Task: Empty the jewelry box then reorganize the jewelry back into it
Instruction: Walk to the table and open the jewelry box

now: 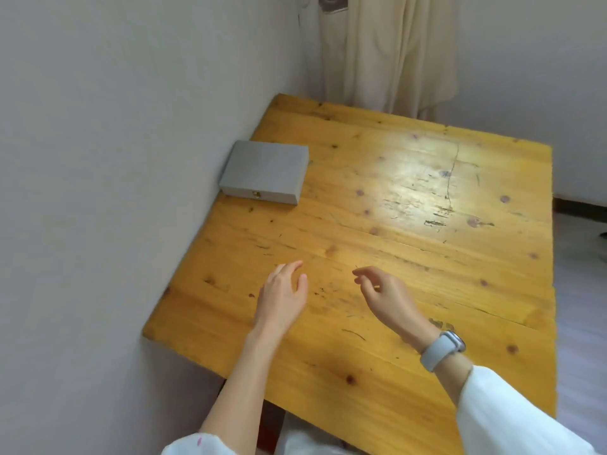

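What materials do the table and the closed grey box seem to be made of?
Table: solid pine-like wood, glossy yellow varnish; knots, plank seams and glare show.
Jewelry box: matte grey covering, perhaps fabric or faux leather; small brass-coloured clasp.

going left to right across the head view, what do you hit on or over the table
grey jewelry box, closed, by the wall → left hand, open over the wooden table → right hand, fingers loosely curled, holding nothing → pale watch on the right wrist
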